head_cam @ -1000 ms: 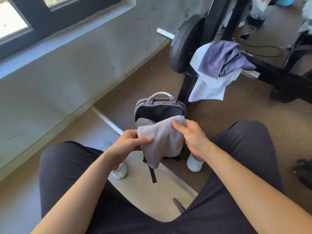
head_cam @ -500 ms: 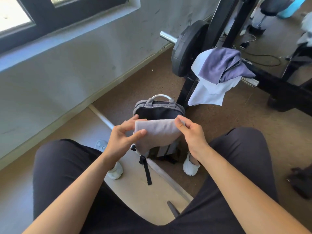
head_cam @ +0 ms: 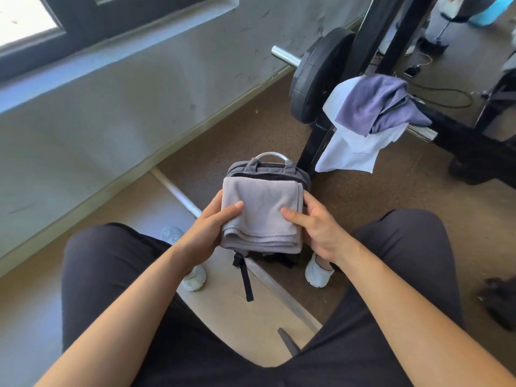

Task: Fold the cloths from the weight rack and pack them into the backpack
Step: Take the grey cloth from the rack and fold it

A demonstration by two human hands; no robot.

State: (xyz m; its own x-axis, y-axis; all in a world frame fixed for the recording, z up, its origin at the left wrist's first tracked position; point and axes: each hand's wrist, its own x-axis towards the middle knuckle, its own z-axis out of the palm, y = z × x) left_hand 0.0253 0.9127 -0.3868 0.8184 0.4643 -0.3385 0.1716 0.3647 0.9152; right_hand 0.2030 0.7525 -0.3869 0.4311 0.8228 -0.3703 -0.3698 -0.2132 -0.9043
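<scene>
The grey cloth (head_cam: 262, 213) covers most of the backpack (head_cam: 269, 170), which stands on the floor (head_cam: 391, 196) between the 2 shoes. Only the backpack's top rim, handle and 1 black strap (head_cam: 245, 277) show, and its opening is hard to make out. The left grip (head_cam: 208, 233) and right grip (head_cam: 317, 229) grasp the grey cloth by its left and right edges. Both thumbs press on top, and the other fingers are hidden beneath it. The left shoe (head_cam: 192, 277) and right shoe (head_cam: 318, 272) are each partly behind the arms. The rack (head_cam: 365, 37) is cut off at the top and right edges. On its bar (head_cam: 421, 132), near the plate (head_cam: 315, 76), the purple cloth (head_cam: 374, 104) lies on the white cloth (head_cam: 354, 152) and hides part of it.

0.5 s ago the grey cloth sagged down over the backpack's front, with the left fingers spread. Now it is a flat folded rectangle, held level in front of the backpack. The 2 cloths on the rack lie as they did.

A round mark on the left shoe's toe is too small to read.
</scene>
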